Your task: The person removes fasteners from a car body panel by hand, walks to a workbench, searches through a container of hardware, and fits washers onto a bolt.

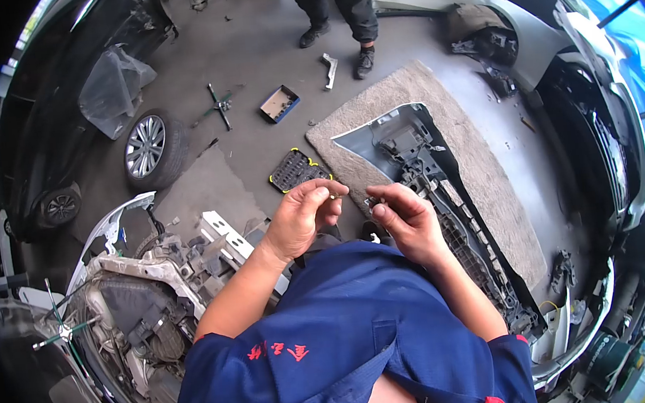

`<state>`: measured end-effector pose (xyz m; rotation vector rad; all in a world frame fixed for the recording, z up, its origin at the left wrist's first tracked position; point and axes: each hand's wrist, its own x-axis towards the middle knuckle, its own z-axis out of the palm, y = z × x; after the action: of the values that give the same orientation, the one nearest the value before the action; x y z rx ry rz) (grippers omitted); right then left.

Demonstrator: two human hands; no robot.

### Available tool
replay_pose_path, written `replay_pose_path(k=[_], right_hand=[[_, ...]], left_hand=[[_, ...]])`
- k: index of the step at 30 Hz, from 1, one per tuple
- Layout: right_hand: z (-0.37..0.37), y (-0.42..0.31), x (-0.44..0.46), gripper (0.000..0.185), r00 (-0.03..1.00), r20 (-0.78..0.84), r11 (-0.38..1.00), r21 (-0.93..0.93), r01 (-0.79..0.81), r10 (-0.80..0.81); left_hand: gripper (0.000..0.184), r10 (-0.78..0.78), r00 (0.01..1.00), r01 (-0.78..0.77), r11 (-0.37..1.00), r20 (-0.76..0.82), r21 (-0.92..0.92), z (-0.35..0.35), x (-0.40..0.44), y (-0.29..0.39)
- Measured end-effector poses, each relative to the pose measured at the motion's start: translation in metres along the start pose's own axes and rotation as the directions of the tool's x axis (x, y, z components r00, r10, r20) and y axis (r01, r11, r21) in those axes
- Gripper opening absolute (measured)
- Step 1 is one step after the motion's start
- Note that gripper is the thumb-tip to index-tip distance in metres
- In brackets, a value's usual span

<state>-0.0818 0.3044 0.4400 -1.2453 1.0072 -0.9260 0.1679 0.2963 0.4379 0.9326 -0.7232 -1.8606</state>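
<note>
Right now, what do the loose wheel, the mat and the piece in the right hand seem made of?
Wheel: glossy silvery spokes, probably alloy; its black tyre looks rubber, with a matte sidewall.
Mat: greyish carpet-like fabric, given its fuzzy surface.
Piece in the right hand: perhaps metal from pale glints, too small to settle.

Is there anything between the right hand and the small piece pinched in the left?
No separate object shows between the right hand and the small piece in the left hand; only the left index fingertip extends past it. The open black tool case lies beyond, on the floor.
</note>
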Motion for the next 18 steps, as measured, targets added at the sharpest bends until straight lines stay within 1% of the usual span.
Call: replay_pose_path(k=[3,4,7,8,11,12,15,16,18], right_hand=[[0.004,-0.011,0.006,0.019,0.998,-0.05,0.972,0.234,-0.033,0.046],[0.004,-0.01,0.008,0.018,1.0,-0.019,0.959,0.284,-0.015,0.022],[0.003,-0.018,0.009,0.017,0.99,0.142,0.97,0.239,-0.04,0.006],[0.006,-0.021,0.011,0.016,0.987,0.153,0.974,0.224,0.019,-0.054],[0.007,-0.024,0.012,0.016,0.963,0.254,0.983,0.175,0.047,-0.091],[0.008,-0.025,0.011,0.016,0.961,0.259,0.984,0.172,0.052,-0.096],[0.006,-0.021,0.012,0.016,0.948,0.269,0.986,0.019,0.168,-0.167],[0.005,-0.02,0.013,0.016,0.939,0.276,0.977,0.017,0.211,-0.207],[0.0,-0.019,0.015,0.016,0.933,0.293,0.978,0.023,0.209,-0.206]], left_hand=[[0.021,-0.007,1.0,0.009,0.996,0.023,-0.089,0.014,-0.013,0.001],[0.015,0.021,1.0,-0.023,0.994,-0.018,-0.105,0.024,-0.018,0.0],[0.013,0.08,0.993,-0.059,0.973,0.086,-0.224,0.03,-0.027,-0.007],[0.012,0.09,0.991,-0.063,0.964,0.095,-0.258,0.033,-0.029,-0.011],[0.012,0.041,0.998,-0.019,0.938,0.057,-0.346,0.037,-0.038,-0.017],[0.013,0.022,1.0,-0.013,0.926,0.017,-0.378,0.038,-0.041,-0.021],[0.014,0.019,0.996,-0.049,0.942,-0.092,-0.331,0.049,-0.047,-0.024],[0.015,0.039,0.991,-0.075,0.953,-0.125,-0.293,0.051,-0.048,-0.028],[0.015,0.056,0.974,-0.101,0.975,-0.22,-0.196,0.062,-0.05,-0.03]])
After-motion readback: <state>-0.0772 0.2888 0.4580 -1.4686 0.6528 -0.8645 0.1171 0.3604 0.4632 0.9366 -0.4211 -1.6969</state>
